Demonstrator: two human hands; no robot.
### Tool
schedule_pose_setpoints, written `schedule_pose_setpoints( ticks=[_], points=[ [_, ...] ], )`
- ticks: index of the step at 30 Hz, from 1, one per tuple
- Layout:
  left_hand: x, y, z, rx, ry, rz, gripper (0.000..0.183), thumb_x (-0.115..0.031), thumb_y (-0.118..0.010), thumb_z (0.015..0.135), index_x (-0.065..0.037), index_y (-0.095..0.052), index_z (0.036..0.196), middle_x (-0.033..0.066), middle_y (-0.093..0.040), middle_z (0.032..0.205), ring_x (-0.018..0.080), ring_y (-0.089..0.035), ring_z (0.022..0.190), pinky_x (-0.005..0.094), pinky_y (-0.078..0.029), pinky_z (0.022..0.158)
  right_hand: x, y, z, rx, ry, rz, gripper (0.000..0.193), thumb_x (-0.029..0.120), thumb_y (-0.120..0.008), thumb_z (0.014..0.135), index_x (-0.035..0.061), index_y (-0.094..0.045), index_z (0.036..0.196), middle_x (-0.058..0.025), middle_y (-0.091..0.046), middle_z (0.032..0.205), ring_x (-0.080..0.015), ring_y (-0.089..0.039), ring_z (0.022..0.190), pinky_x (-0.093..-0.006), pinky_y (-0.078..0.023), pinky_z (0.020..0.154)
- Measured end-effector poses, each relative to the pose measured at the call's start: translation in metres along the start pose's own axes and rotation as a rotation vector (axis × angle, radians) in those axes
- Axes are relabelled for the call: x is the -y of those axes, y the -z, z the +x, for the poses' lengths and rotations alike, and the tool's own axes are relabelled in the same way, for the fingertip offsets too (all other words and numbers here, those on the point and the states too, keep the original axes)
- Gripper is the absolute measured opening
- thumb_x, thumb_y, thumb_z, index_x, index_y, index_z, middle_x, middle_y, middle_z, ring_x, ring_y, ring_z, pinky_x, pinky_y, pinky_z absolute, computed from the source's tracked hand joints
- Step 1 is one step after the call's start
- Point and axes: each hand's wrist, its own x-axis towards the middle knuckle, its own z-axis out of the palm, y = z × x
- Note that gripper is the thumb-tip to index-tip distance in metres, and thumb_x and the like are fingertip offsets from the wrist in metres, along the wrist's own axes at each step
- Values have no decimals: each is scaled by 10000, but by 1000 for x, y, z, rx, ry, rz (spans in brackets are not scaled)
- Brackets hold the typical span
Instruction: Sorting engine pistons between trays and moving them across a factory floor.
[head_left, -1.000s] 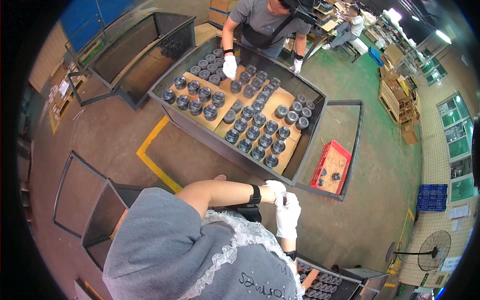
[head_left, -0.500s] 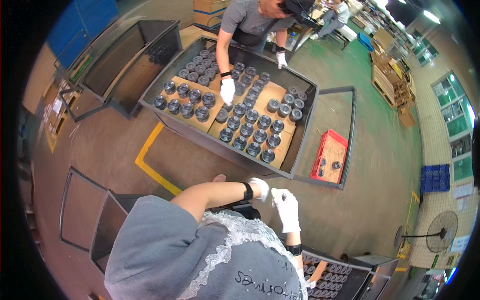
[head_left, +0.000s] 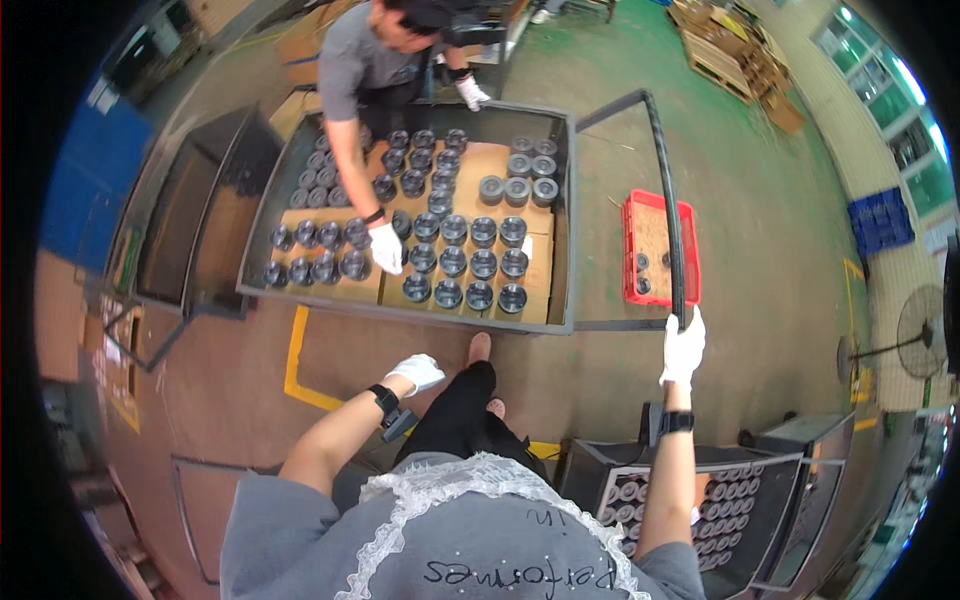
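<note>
My right hand (head_left: 683, 350), in a white glove, is closed around the near end of a dark metal frame bar (head_left: 662, 180). This frame sticks out from the right side of a large metal crate (head_left: 400, 312). My left hand (head_left: 419, 373), also gloved, hangs in front of the crate with its fingers loosely curled and nothing visible in them. Rows of dark, round, piston-like metal parts (head_left: 453, 262) stand on cardboard sheets (head_left: 540, 262) inside the crate. Across it, a co-worker's gloved hand (head_left: 386, 249) reaches down among the parts.
A red tray (head_left: 689, 270) with a few round parts lies on the floor within the frame. Behind me at lower right is another crate (head_left: 745, 572) of round parts. An open metal bin (head_left: 190, 210) stands at left, a fan (head_left: 918, 332) at right.
My hands were close together before my body; now they are apart. The right has moved right onto the frame bar, the left leftward. The co-worker's hand has shifted toward the near rows.
</note>
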Motion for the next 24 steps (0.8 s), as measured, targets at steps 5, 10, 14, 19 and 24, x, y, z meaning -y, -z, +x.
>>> schedule_pose_setpoints(
  ticks=[5,10,14,19,24],
  points=[
    [-32,44,95,-83,-404,301,315,-299,-506,919,-61,-692,1008,165,-689,1038,359,-648,979,450,-497,890,-1,-41,57,106,-214,-137,725,507,-669,829,64,-486,1373,-215,-588,1278,-374,-563,1193,-467,-466,978],
    [-76,108,220,-246,-432,102,282,-252,-496,904,-20,-656,909,231,-667,901,414,-646,846,492,-509,755,-16,-70,76,220,-307,-294,450,491,-638,865,129,-602,1130,-153,-698,991,-388,-672,887,-491,-528,780],
    [-64,161,314,-285,32,-159,371,-323,-560,839,-7,-697,977,270,-671,999,424,-648,950,462,-514,853,11,-76,79,218,-342,-456,357,429,-670,864,131,-612,1052,-141,-702,900,-384,-679,775,-486,-527,683],
    [-66,211,410,-316,320,-16,686,-441,-647,803,-11,-511,1320,256,-589,1247,390,-599,1123,446,-496,942,8,-79,81,174,-386,-481,338,356,-715,849,122,-647,1084,-149,-706,903,-357,-686,772,-445,-532,667],
    [-31,217,502,-476,314,115,1082,-363,-812,720,-78,-157,1532,200,-294,1508,401,-456,1254,472,-500,956,12,-90,87,142,-447,-468,329,314,-719,867,74,-649,1081,-173,-705,892,-350,-686,754,-428,-528,680]
  ],
)
